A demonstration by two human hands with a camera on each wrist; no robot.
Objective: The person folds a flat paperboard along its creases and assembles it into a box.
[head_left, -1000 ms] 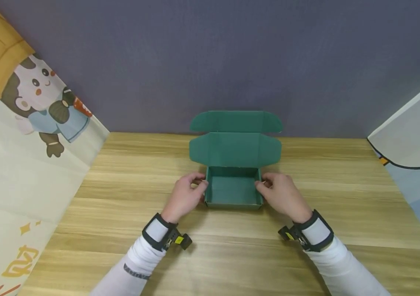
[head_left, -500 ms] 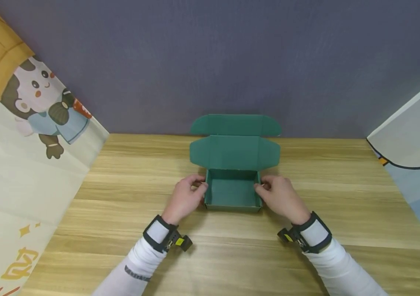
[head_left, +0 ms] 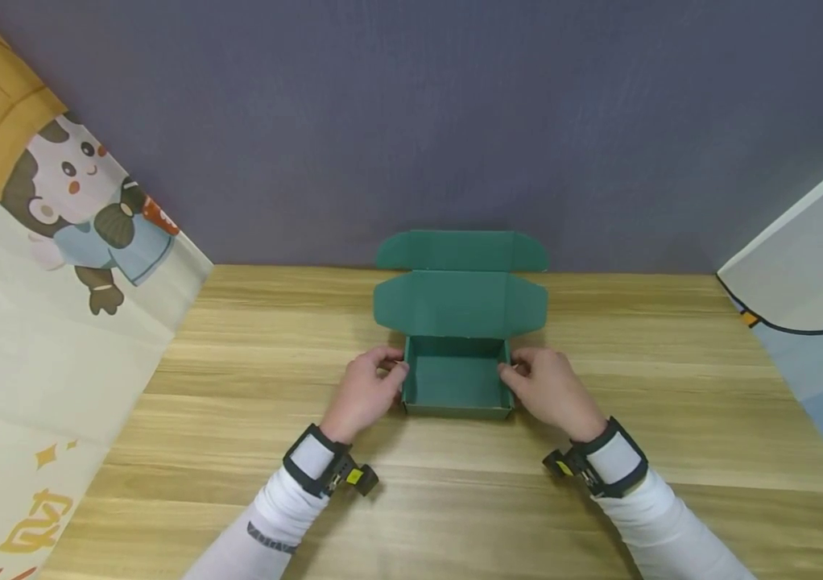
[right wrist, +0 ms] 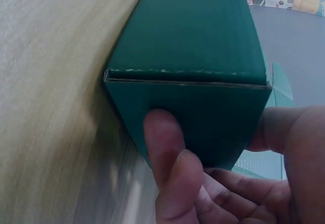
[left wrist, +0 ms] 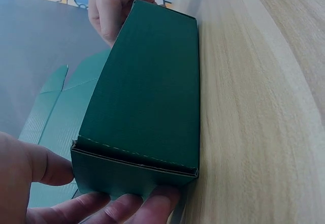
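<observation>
A small green cardboard box (head_left: pixel 458 412) stands on the wooden table with its lid (head_left: pixel 458 302) raised at the back and side flaps spread. Its inside shows no contents. My left hand (head_left: pixel 364 391) grips the left side wall, thumb at the top rim. In the left wrist view its fingers (left wrist: pixel 114 209) lie against the outer side. Opposite, my right hand (head_left: pixel 552 391) holds the right wall, with the thumb on the rim. In the right wrist view the right fingers (right wrist: pixel 175 178) touch the outer end face below the fold; the thumb's tip is hidden behind the box.
The wooden table (head_left: pixel 274 322) spreads around the box. A dark grey-blue backdrop (head_left: pixel 455 121) rises behind its far edge. Printed cloths with cartoon figures border the left (head_left: pixel 20 346) and right (head_left: pixel 803 274). Each wrist wears a strapped camera.
The box, with both hands on it, has slid slightly toward me, and its raised lid sits a little lower in view. The whole head view has also shifted slightly. Both grips stay the same.
</observation>
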